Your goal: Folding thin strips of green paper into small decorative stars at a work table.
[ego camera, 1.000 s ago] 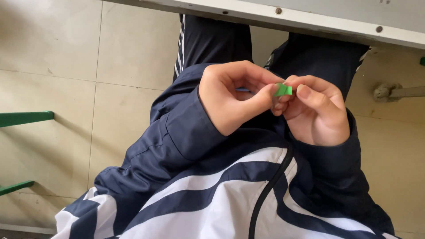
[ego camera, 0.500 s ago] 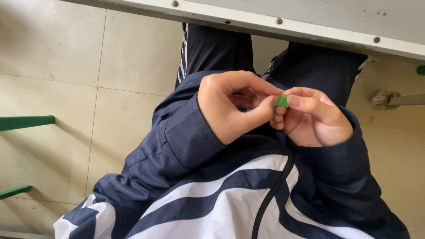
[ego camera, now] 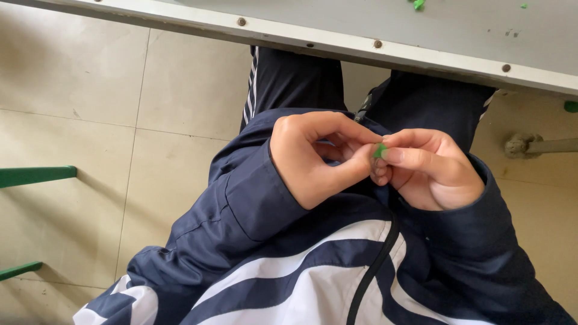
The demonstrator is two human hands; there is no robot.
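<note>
Nearest the camera, along the bottom of the frame, lies the front of a dark navy jacket point(ego camera: 283, 265) with broad white bands and a black zip line running down toward the lower middle. Its two sleeves rise from the lower corners and meet in the centre.

There, just right of the frame's middle, the two hands come together over the lap. The left hand point(ego camera: 319, 159) sits centre-left, fingers curled inward and thumb stretched to the right. The right hand point(ego camera: 433, 171) sits centre-right, its fingers bent and its index finger and thumb reaching left. Between the tips of both hands is a small green piece point(ego camera: 380, 151), pinched where the left thumb meets the right fingertips; both hands are closed about it in a fine grip. Only a sliver of it shows, so its shape is hard to tell; it may be a scrap of soft, clay-like stuff.

Behind the hands, toward the upper middle, dark trousers point(ego camera: 289, 81) with thin white side stripes run up under the edge of a table.

The grey table point(ego camera: 421, 27) crosses the top of the frame on a slant, its pale rim studded with round rivets. A green bit point(ego camera: 418, 5) lies on it at the top right edge.

Beige floor tiles point(ego camera: 90, 72) fill the left side, and green bars point(ego camera: 36, 176) enter from the left edge.
</note>
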